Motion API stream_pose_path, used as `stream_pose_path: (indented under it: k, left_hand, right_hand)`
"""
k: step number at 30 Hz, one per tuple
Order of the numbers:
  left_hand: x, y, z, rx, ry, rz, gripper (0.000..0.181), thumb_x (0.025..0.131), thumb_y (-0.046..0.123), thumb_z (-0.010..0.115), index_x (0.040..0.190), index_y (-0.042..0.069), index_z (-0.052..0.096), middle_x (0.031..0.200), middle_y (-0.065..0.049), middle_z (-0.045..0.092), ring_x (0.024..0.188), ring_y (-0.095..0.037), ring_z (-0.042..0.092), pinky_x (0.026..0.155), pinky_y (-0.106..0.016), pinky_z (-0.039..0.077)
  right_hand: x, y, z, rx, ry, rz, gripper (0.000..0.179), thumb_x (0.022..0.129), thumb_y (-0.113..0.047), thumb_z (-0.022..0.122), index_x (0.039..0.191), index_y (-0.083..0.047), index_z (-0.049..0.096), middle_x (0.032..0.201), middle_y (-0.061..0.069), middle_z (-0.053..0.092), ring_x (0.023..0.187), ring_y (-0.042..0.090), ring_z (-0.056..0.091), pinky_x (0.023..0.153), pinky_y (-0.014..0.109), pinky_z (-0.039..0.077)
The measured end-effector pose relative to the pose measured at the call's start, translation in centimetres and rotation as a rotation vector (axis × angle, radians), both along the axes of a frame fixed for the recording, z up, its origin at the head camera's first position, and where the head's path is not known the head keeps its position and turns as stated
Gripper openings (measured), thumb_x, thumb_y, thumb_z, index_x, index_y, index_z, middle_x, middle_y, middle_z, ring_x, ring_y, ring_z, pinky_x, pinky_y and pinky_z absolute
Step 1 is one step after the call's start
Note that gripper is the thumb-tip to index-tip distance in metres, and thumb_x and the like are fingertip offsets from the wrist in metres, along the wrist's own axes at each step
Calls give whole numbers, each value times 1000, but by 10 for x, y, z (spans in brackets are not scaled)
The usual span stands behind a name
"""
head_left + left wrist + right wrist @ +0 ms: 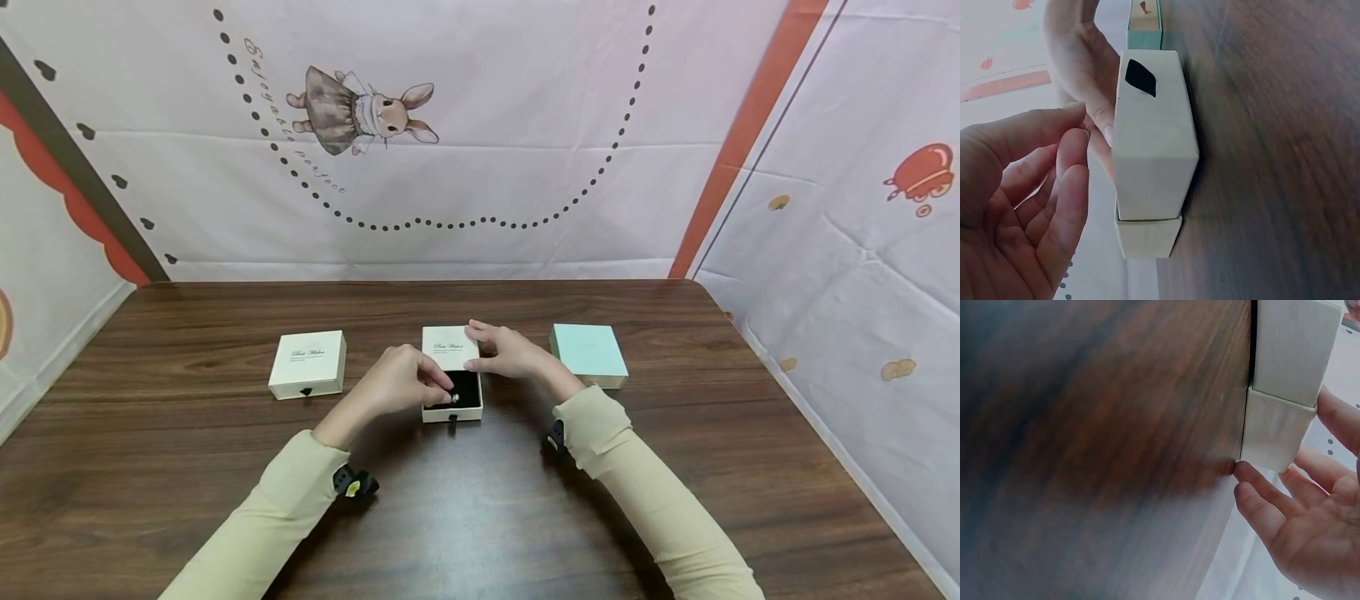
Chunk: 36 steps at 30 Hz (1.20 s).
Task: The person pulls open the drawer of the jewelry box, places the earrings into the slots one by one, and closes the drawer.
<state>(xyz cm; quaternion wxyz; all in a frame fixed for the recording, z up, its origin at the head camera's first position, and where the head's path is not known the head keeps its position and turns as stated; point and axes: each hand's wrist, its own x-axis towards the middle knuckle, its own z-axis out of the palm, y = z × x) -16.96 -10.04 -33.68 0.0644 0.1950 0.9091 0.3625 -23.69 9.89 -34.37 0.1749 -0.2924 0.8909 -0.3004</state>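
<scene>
A cream drawer-style gift box (pixel 442 340) with "Best Wishes" on its lid lies on the table. Its drawer (pixel 463 413) is slid out toward me, showing a black lining and a small black ribbon tab (pixel 1141 79) on the front. Over that lining my left hand (pixel 397 382) pinches a small silvery ring (pixel 454 398) between thumb and forefinger; in the left wrist view the fingertips hide most of it. With thumb and fingers my right hand (pixel 512 353) grips the right and far sides of the cream box, fingertips close to the tabletop in the right wrist view.
On the left sits another cream box (pixel 309 360), pushed shut, with a black tab. A mint-green box (pixel 588 350) stands to the right, near the right forearm. Patterned cloth (pixel 495 175) hangs behind the dark wooden table (pixel 187 500).
</scene>
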Motion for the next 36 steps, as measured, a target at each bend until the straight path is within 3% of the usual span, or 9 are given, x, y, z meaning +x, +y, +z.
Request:
stream_pose_path:
  k: [22,36]
  left_hand:
    - [-14,19,-4,-154,84,14,7,74,16,74,81,14,74,63,10,65,54,0,56,64,-27,46]
    - [-16,34,-4,-327,157,5,6,74,16,73,80,18,75,71,10,67,63,-6,56,67,-33,47]
  right_hand:
    - [1,0,2,24,23,24,65,89,-25,59,141,-2,28,150,10,20,120,29,47,97,38,38]
    - [1,2,2,-2,12,40,63,90,-21,58,141,-2,28,150,12,19,120,31,45,95,39,39]
